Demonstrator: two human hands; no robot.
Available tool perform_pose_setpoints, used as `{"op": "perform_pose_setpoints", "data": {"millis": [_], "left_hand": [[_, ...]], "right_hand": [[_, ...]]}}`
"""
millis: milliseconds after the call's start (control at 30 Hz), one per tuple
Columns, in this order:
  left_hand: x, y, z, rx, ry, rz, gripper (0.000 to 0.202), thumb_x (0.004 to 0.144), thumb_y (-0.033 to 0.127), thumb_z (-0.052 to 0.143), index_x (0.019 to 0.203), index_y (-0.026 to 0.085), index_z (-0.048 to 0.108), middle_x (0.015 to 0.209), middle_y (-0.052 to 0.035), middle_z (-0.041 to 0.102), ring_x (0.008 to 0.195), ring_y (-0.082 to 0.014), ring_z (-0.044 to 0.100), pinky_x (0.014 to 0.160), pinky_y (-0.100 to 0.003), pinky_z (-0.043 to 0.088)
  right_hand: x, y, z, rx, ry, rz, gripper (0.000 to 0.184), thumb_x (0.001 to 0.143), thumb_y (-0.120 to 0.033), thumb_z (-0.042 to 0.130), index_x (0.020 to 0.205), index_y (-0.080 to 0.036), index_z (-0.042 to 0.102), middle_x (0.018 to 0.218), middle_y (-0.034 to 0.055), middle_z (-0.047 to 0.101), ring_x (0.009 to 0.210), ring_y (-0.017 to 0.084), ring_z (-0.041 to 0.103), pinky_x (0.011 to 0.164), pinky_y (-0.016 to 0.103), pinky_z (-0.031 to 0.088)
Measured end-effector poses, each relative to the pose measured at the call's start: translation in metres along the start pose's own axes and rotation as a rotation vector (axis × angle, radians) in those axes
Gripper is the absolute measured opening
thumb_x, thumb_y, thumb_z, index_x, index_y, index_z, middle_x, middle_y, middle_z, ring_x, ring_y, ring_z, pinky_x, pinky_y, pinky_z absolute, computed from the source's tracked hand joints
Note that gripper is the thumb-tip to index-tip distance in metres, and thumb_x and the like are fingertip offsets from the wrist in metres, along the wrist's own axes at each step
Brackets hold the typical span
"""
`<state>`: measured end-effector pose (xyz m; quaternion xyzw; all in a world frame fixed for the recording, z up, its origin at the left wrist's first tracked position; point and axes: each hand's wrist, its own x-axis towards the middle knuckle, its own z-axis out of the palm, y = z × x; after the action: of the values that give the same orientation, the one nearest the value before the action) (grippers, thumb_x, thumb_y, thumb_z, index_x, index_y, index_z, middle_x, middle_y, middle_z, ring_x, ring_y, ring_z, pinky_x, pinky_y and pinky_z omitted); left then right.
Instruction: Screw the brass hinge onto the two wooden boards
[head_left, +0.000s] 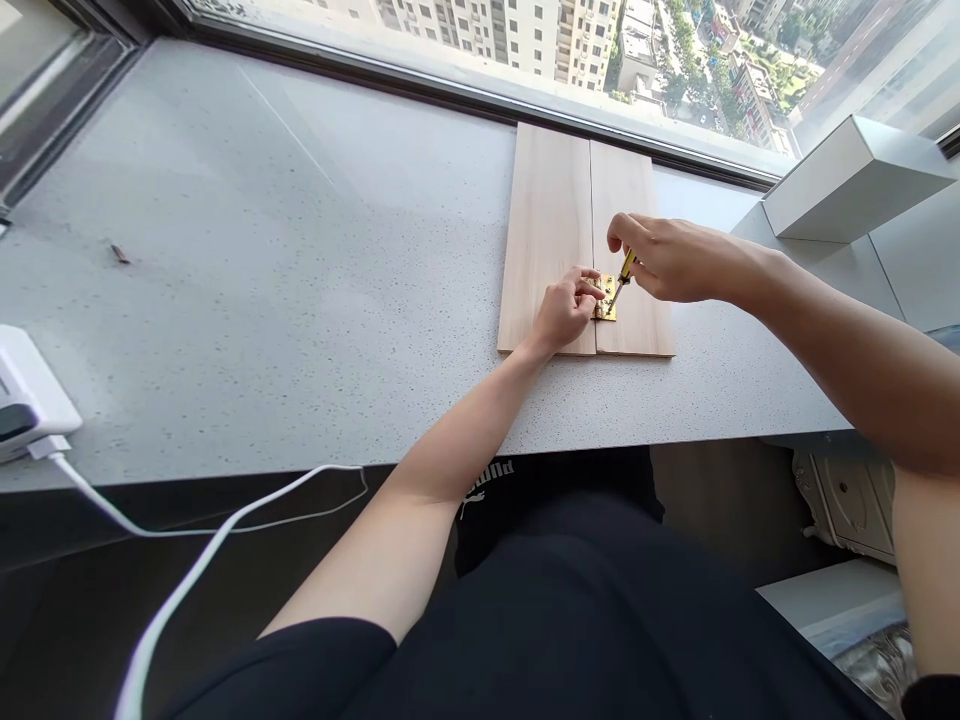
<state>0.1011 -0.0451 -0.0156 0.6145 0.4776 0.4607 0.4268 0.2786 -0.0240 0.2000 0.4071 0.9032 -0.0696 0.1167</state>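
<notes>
Two pale wooden boards [551, 215] lie side by side on a grey speckled window ledge [300, 300]. A small brass hinge [608, 308] sits across their seam near the front edge. My left hand [564, 312] is pinched at the hinge's left side, fingers closed and pressing on it. My right hand [667, 258] is closed round a small yellow-and-black screwdriver [622, 276], whose tip points down onto the hinge.
A white device [26, 395] with a white cable [195, 560] sits at the ledge's left front edge. A white box [855, 180] rests at the right by the window. A small dark bit [120, 254] lies far left. The window frame runs along the back.
</notes>
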Motion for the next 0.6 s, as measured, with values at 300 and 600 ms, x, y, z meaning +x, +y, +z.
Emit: {"op": "perform_pose_setpoints", "data": {"millis": [300, 600], "left_hand": [[-0.001, -0.003, -0.002, -0.008, 0.047, 0.035, 0.039, 0.101, 0.008, 0.061, 0.136, 0.02, 0.073, 0.111, -0.01, 0.092, 0.092, -0.0221, 0.086, 0.079, -0.036, 0.069], [-0.002, -0.011, -0.004, 0.003, 0.098, 0.017, 0.034, 0.103, 0.013, 0.061, 0.133, 0.023, 0.071, 0.111, -0.01, 0.09, 0.063, -0.0136, 0.068, 0.058, -0.029, 0.055]], "right_hand": [[0.0, 0.002, 0.006, -0.144, 0.021, 0.086, 0.041, 0.116, -0.058, 0.06, 0.129, -0.025, 0.08, 0.092, 0.0139, 0.078, 0.072, 0.03, 0.066, 0.069, 0.045, 0.047], [-0.002, -0.01, 0.005, 0.007, -0.006, -0.005, 0.038, 0.107, -0.021, 0.057, 0.144, -0.022, 0.066, 0.136, 0.0178, 0.079, 0.091, 0.028, 0.068, 0.078, 0.044, 0.052]]}}
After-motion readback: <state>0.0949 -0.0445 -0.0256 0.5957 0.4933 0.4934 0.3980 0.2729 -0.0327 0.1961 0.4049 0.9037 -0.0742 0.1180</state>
